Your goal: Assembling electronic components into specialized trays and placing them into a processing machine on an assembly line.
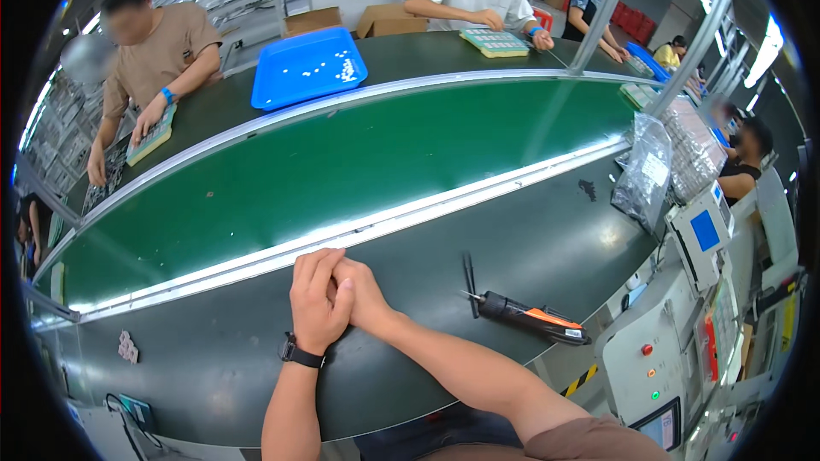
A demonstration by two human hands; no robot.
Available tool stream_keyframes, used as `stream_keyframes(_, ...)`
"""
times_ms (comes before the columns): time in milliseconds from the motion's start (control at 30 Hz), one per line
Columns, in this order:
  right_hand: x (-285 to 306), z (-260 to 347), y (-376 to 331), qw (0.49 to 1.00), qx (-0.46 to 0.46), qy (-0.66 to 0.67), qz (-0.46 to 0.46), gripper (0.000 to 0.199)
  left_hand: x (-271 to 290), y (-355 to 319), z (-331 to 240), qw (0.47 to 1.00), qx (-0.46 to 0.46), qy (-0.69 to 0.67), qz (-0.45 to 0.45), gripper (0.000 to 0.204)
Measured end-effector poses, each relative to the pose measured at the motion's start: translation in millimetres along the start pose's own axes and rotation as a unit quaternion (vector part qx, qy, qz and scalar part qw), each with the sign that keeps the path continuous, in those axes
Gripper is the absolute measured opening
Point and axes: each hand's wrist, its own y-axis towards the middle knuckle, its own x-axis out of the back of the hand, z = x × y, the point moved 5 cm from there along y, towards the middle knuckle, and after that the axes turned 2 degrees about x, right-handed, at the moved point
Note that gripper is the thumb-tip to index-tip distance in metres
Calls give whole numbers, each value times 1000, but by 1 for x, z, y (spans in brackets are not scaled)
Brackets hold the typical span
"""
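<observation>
The orange-and-black screwdriver (534, 318) lies right of the joined-hands grip (342, 294).

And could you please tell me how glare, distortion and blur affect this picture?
Head view: fisheye distortion bows the green conveyor; glare whitens its near rail; a sheen spots the dark worktop; the clasped left hand and right hand look sharp.

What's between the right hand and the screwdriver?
Just the tweezers, lying at the screwdriver tip, on the side facing the right hand. Nothing else visible in between.
</observation>
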Motion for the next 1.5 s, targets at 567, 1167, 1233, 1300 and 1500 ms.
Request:
stream_keyframes(567,-12,-15,-4,997,-41,-24,67,14,11,-12,15,999,3,-7,-44,37)
stream_keyframes(1167,-6,-25,-9,994,-51,-17,92,16,5,-19,15,996,-3,-18,-90,34)
stream_keyframes(1233,-7,-24,-8,994,-53,-11,93,17,7,-20,16,996,-3,-15,-87,34)
stream_keyframes(1300,-5,-23,-7,994,-31,-53,91,18,6,-20,16,995,-2,-16,-94,33)
stream_keyframes(1500,-3,-28,0,989,-8,-110,95,22,-4,-18,27,994,4,-44,-104,32)
